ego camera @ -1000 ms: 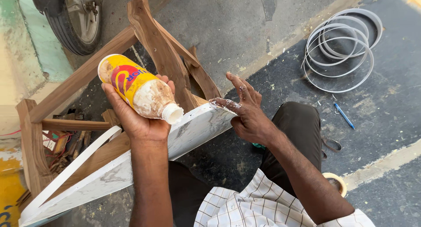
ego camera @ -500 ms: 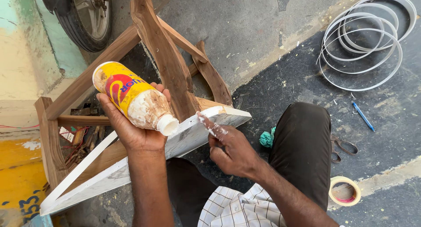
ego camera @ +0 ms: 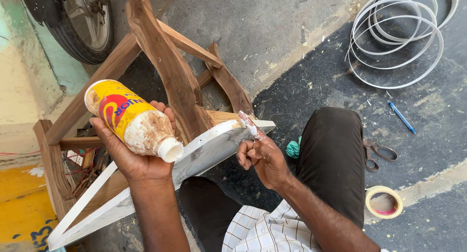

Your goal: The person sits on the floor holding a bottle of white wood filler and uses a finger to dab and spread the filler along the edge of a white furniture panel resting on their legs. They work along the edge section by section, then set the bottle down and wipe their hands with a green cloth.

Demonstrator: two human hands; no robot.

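Outdoors, on a ground of grey concrete and dark asphalt (ego camera: 311,91), a person sits and works on a wooden chair frame (ego camera: 165,72) that lies tipped over. Across the lap rests a white-edged board (ego camera: 204,152), which slopes down to the left and leans against the frame.

The left hand (ego camera: 138,157) grasps a yellow glue bottle (ego camera: 129,119) around its body, tilted with the white open nozzle pointing down and to the right, just above the board. The bottle looks like light plastic; its lower half is smeared with dried glue, so I judge it somewhat slippery or sticky there, and the cleaner yellow middle seems the better place to hold it. It probably yields when squeezed.

The right hand (ego camera: 262,157) is loosely clenched, with the forefinger (ego camera: 247,125) stretched out. The fingertip carries white glue and touches the upper end of the board, near its corner. This hand holds no object. The board looks stiff and flat, and I think it is easiest to take by its long edges, away from the wet end.

On the asphalt to the right lie a coil of white edge band (ego camera: 396,43), a blue pen (ego camera: 401,117), scissors (ego camera: 379,152) and a roll of tape (ego camera: 384,202). A vehicle wheel (ego camera: 80,26) stands at the top left.
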